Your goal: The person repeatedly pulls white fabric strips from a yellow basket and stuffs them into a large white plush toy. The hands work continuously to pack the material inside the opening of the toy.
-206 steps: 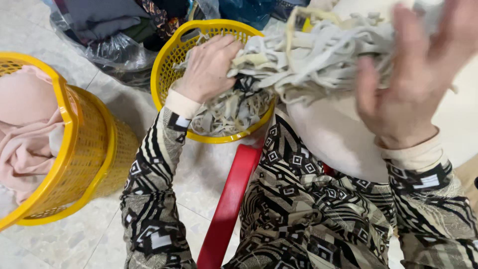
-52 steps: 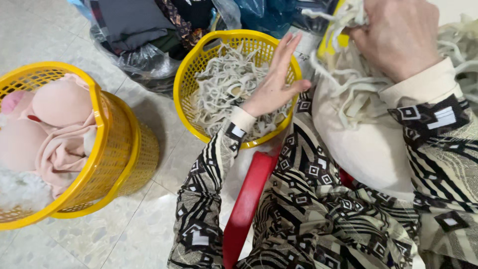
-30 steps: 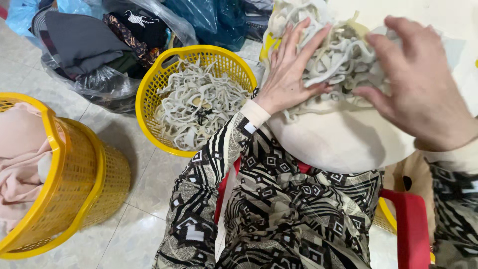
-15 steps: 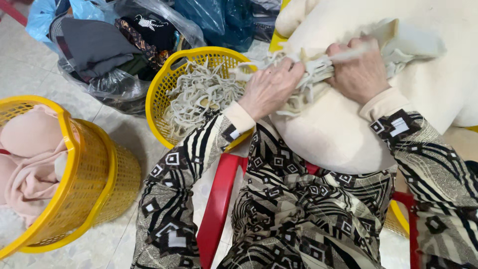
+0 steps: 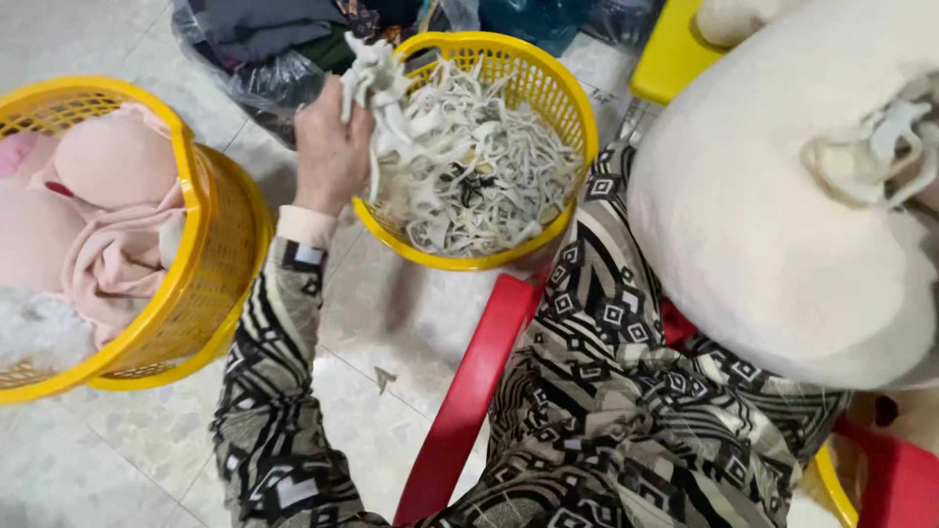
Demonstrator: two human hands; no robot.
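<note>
Pale tiled floor (image 5: pixel 391 323) is carrying two yellow baskets; clear bags of dark clothes (image 5: pixel 264 39) are lying at the far edge. Left hand (image 5: pixel 333 147) is clutching a bunch of pale fabric strips (image 5: pixel 377 73) over the strip-filled basket (image 5: pixel 562 88) — right hand out of view.

Pale fabric strips (image 5: pixel 377 83) (a tangled bunch) dangle over yellow basket (image 5: pixel 567 93).
</note>
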